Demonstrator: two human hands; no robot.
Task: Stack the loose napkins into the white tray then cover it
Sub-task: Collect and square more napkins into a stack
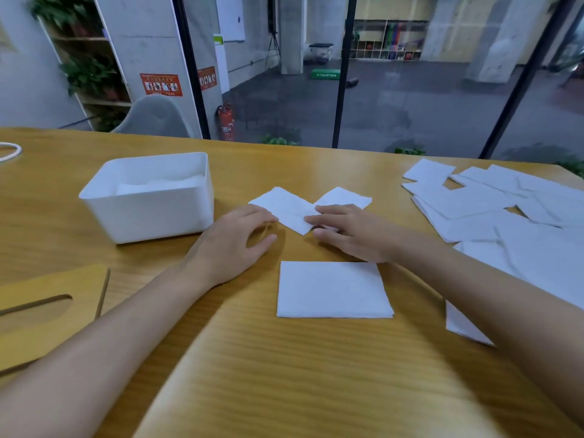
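The white tray stands left of centre on the wooden table, with napkins inside it. Two loose napkins lie mid-table: one and, to its right, another that overlaps it. My left hand touches the left napkin's near edge, fingers loosely curved and thumb on the table. My right hand lies flat over the spot where both napkins meet. A neat napkin stack sits just in front of my hands. The wooden slotted lid lies at the near left.
A spread of several loose napkins covers the right side of the table, and one more napkin shows under my right forearm. A white cord lies at the far left edge. A grey chair stands behind the table.
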